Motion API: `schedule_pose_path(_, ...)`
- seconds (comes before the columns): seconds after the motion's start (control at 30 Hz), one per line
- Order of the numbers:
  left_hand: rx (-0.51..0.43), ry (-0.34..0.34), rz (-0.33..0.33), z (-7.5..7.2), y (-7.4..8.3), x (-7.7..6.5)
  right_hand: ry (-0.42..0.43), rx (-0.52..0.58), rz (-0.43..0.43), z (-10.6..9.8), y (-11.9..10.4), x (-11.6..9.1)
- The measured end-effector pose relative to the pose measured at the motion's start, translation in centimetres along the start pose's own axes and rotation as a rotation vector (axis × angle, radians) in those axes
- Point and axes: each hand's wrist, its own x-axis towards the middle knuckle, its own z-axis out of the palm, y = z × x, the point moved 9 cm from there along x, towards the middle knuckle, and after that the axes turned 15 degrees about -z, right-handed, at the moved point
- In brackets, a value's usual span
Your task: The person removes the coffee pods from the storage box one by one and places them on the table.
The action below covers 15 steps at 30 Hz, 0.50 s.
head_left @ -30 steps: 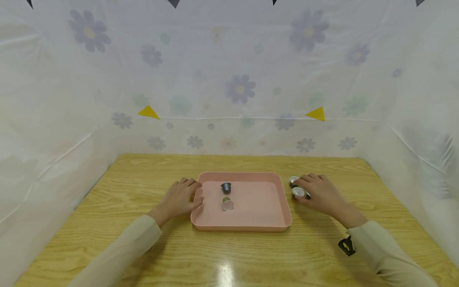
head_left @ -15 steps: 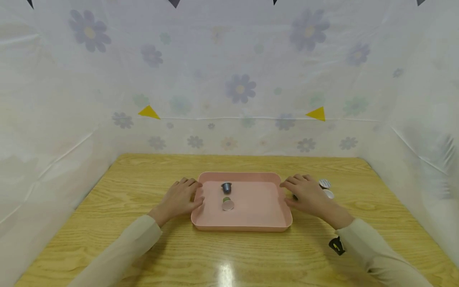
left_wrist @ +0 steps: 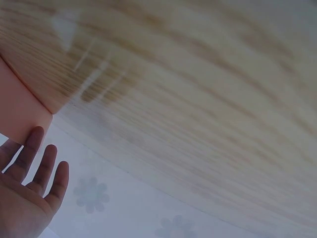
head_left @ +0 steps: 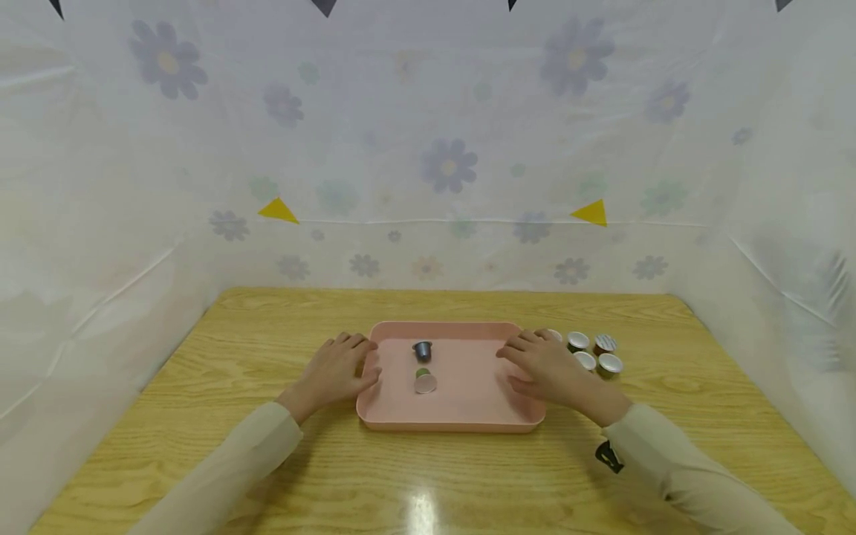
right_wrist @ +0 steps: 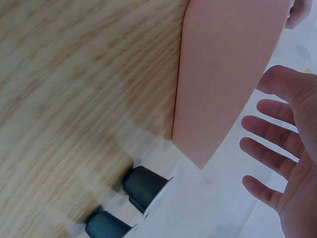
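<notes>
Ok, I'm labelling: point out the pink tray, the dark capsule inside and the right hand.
Pink tray (head_left: 471,386): head view, bare floor.
Dark capsule (head_left: 423,351): head view, its side.
Right hand (head_left: 548,369): head view, its back.

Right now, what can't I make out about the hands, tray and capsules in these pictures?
- Head view: part of the right rim of the pink tray and most of the leftmost capsule outside it, hidden by the right hand.
- Head view: print on the striped lid, too small.
- Left wrist view: part of the left hand, cut off by the left edge.
- Right wrist view: the lower capsule's end, cut off by the bottom edge.
</notes>
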Motion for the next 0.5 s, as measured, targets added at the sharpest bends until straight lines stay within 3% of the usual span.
schedule_pose_path(0.5,0.001,0.041,0.025,-0.1,0.2,-0.1,0.023,-0.038,-0.104,0.4,-1.8,2.9)
